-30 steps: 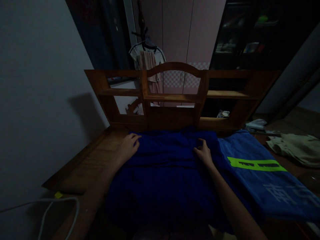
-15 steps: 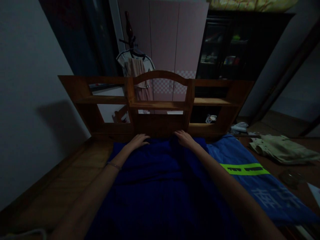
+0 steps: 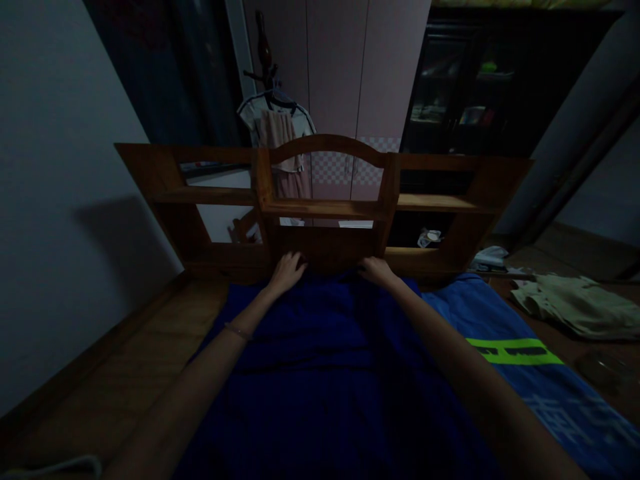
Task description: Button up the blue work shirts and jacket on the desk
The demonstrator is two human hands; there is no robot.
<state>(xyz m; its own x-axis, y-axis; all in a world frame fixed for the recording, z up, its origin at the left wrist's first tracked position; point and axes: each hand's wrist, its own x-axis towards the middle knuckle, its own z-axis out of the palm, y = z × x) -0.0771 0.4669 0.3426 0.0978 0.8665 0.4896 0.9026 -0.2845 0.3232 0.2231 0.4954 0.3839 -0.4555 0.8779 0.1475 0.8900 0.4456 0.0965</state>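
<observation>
**Dark blue cloth (image 3: 320,380) laid out in front of us**

We see the dark blue cloth spread over the wooden worktop (image 3: 160,360), mid-view, a few creases running across it; its far edge lies close to the wooden shelf unit (image 3: 327,210). Our left hand (image 3: 289,271) is at that far edge, left of centre, fingers bent. Our right hand (image 3: 379,271) is at the same edge, right of centre, fingers curled down. Too dark at the fingertips: we can't tell if either hand grips fabric. Bracelet (image 3: 239,331) on our left wrist.

Right of the cloth, beside it: a lighter blue cloth (image 3: 540,387) with a yellow-green band (image 3: 515,351) and pale characters. Further right, a crumpled pale cloth (image 3: 585,307). Behind the shelf unit: coat stand (image 3: 263,50) with a white top (image 3: 255,110) hanging, pink wardrobe (image 3: 335,67), dark cabinet (image 3: 540,87). Bottom left corner, part of a white cable (image 3: 75,461).
</observation>
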